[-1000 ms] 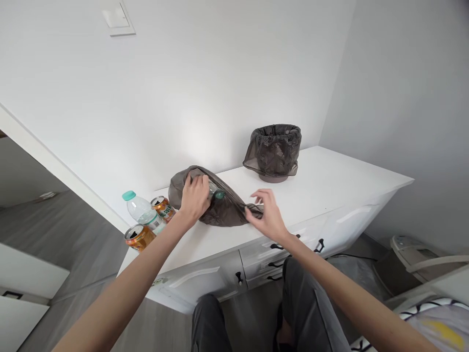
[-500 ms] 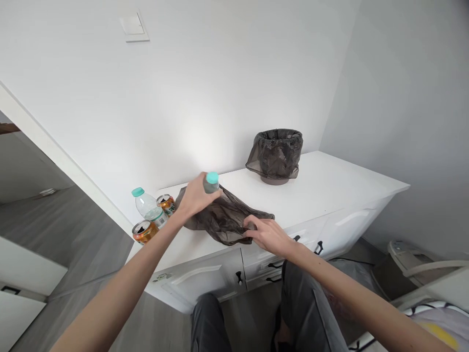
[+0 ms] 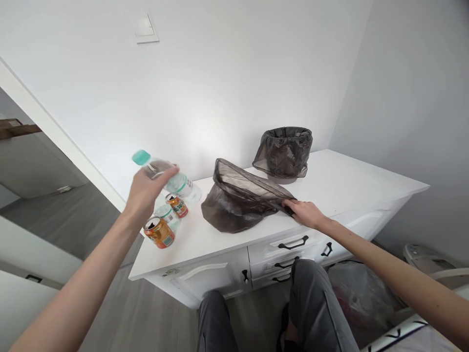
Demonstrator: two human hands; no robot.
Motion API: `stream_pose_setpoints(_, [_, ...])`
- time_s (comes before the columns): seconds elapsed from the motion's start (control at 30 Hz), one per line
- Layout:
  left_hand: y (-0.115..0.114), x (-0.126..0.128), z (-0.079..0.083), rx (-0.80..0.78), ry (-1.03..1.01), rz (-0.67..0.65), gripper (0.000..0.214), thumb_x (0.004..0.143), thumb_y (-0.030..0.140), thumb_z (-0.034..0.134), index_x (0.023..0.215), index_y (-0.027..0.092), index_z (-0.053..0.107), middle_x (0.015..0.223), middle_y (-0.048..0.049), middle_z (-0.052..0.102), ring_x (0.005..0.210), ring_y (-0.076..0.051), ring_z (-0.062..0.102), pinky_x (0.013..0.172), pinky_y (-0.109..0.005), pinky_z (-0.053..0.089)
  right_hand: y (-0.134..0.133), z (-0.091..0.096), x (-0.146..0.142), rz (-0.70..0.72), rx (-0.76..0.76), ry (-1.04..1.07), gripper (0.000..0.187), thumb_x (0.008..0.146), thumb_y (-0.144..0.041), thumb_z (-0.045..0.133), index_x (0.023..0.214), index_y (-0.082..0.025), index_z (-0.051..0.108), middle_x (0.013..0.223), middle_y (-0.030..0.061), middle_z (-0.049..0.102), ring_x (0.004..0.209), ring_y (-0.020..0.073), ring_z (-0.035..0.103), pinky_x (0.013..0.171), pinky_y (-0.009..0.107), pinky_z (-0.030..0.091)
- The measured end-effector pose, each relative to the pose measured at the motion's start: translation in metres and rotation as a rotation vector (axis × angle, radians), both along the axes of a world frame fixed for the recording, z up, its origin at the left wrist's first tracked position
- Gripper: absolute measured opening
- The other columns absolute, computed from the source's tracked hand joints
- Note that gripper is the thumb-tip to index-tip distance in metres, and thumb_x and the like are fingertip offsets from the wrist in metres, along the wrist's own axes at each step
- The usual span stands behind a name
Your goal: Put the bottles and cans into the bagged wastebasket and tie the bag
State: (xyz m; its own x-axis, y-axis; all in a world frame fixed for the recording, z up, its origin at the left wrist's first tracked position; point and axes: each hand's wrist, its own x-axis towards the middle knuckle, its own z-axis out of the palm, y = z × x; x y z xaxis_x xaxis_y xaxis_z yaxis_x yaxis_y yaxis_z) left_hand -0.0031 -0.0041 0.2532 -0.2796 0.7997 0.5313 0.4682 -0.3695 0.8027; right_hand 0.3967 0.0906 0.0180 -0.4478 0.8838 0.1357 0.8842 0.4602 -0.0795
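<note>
A clear plastic bottle (image 3: 178, 182) with a teal cap is tilted and slightly blurred in my left hand (image 3: 144, 190), whose fingers wrap round it. Below that hand, a second clear bottle (image 3: 166, 213) is partly hidden. Two orange drink cans stand beside it: one can (image 3: 160, 233) in front, another can (image 3: 177, 205) behind. My right hand (image 3: 305, 213) pinches the edge of a dark, see-through garbage bag (image 3: 234, 210), which rests on the white cabinet top with its mouth spread apart.
A bin (image 3: 286, 154) lined with a dark bag stands against the wall on the white cabinet (image 3: 351, 181). Drawers with black handles (image 3: 293, 243) face my knees. On the floor at right lies a clear plastic bag (image 3: 362, 288). A light switch (image 3: 146, 29) is on the wall.
My left hand has moved left with the bottle, away from above the garbage bag. My right hand has shifted right and up, and the bag's mouth now spreads wider.
</note>
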Motion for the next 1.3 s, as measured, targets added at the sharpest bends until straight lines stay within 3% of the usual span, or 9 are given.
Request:
stream_pose_setpoints(0.1, [-0.002, -0.003, -0.023, -0.214, 0.088, 0.139, 0.042, 0.068, 0.048, 0.087, 0.095, 0.019, 0.072, 0.104, -0.009, 0.077, 0.101, -0.031, 0.072, 0.094, -0.048, 0.056, 0.009, -0.016, 0.012, -0.093, 0.005, 0.042, 0.056, 0.085, -0.009, 0.053, 0.139, -0.022, 0.059, 0.135, 0.0138, 0.071, 0.103, 0.0278, 0.074, 0.082, 0.034, 0.053])
stream_pose_setpoints(0.23, [0.012, -0.02, -0.059, -0.382, 0.099, 0.185, 0.045, 0.064, 0.046, 0.088, 0.096, 0.021, 0.07, 0.104, -0.0087, 0.078, 0.1, -0.03, 0.073, 0.084, -0.041, 0.058, 0.013, -0.034, 0.013, -0.17, 0.043, 0.128, 0.055, 0.089, -0.014, 0.054, 0.144, -0.017, 0.056, 0.136, 0.0182, 0.07, 0.103, 0.0298, 0.074, 0.082, 0.036, 0.054])
stream_pose_setpoints(0.37, [0.028, -0.04, -0.086, -0.447, 0.108, 0.198, 0.052, 0.063, 0.049, 0.088, 0.1, 0.02, 0.068, 0.107, -0.0105, 0.078, 0.1, -0.031, 0.073, 0.079, -0.038, 0.057, 0.014, -0.042, 0.012, -0.194, 0.06, 0.163, 0.052, 0.092, -0.016, 0.052, 0.144, -0.017, 0.055, 0.136, 0.017, 0.07, 0.103, 0.0306, 0.075, 0.08, 0.037, 0.054])
stream_pose_setpoints(0.5, [0.035, -0.048, -0.099, -0.424, 0.073, 0.202, 0.059, 0.061, 0.05, 0.09, 0.104, 0.019, 0.065, 0.11, -0.0118, 0.077, 0.105, -0.03, 0.072, 0.085, -0.041, 0.057, 0.015, -0.045, 0.012, -0.201, 0.064, 0.17, 0.051, 0.094, -0.019, 0.053, 0.144, -0.018, 0.054, 0.136, 0.0158, 0.07, 0.102, 0.0311, 0.075, 0.078, 0.037, 0.053])
stream_pose_setpoints(0.77, [0.039, -0.044, -0.102, -0.227, 0.277, 0.257, 0.068, 0.073, 0.05, 0.083, 0.127, 0.022, 0.05, 0.13, -0.0127, 0.067, 0.113, -0.028, 0.069, 0.093, -0.043, 0.057, 0.005, -0.031, 0.011, -0.16, 0.055, 0.147, 0.052, 0.09, -0.015, 0.056, 0.141, -0.019, 0.056, 0.135, 0.0145, 0.071, 0.101, 0.0292, 0.074, 0.077, 0.034, 0.052])
stream_pose_setpoints(0.9, [0.037, -0.041, -0.094, -0.005, 0.537, 0.206, 0.075, 0.083, 0.042, 0.074, 0.144, 0.022, 0.037, 0.145, -0.0164, 0.056, 0.129, -0.031, 0.06, 0.095, -0.044, 0.056, -0.028, -0.013, 0.008, -0.104, 0.154, 0.175, 0.04, 0.091, -0.018, 0.054, 0.129, -0.02, 0.062, 0.129, 0.0123, 0.073, 0.095, 0.0276, 0.075, 0.072, 0.033, 0.052])
stream_pose_setpoints(1.0, [0.036, -0.04, -0.086, 0.05, 0.735, 0.215, 0.074, 0.089, 0.038, 0.065, 0.152, 0.022, 0.029, 0.152, -0.0181, 0.049, 0.133, -0.034, 0.057, 0.091, -0.046, 0.057, -0.061, 0.0, 0.006, -0.047, 0.217, 0.261, 0.033, 0.093, -0.023, 0.05, 0.123, -0.023, 0.063, 0.125, 0.0102, 0.074, 0.09, 0.0258, 0.075, 0.069, 0.033, 0.052])
stream_pose_setpoints(1.2, [0.041, -0.044, -0.08, 0.004, 1.012, 0.298, 0.047, 0.099, 0.037, 0.046, 0.142, 0.019, 0.049, 0.138, -0.0188, 0.059, 0.123, -0.039, 0.06, 0.105, -0.057, 0.047, -0.1, 0.017, 0.011, -0.032, 0.048, 0.392, 0.035, 0.085, -0.027, 0.056, 0.12, -0.029, 0.061, 0.109, 0.0028, 0.077, 0.074, 0.0204, 0.071, 0.067, 0.032, 0.051])
stream_pose_setpoints(1.3, [0.043, -0.045, -0.081, 0.048, 1.073, 0.294, 0.042, 0.101, 0.034, 0.041, 0.138, 0.016, 0.052, 0.132, -0.0191, 0.062, 0.128, -0.039, 0.057, 0.113, -0.06, 0.04, -0.104, 0.018, 0.013, -0.032, -0.025, 0.43, 0.037, 0.084, -0.027, 0.057, 0.121, -0.029, 0.058, 0.105, 0.0031, 0.076, 0.084, 0.0232, 0.072, 0.074, 0.034, 0.054])
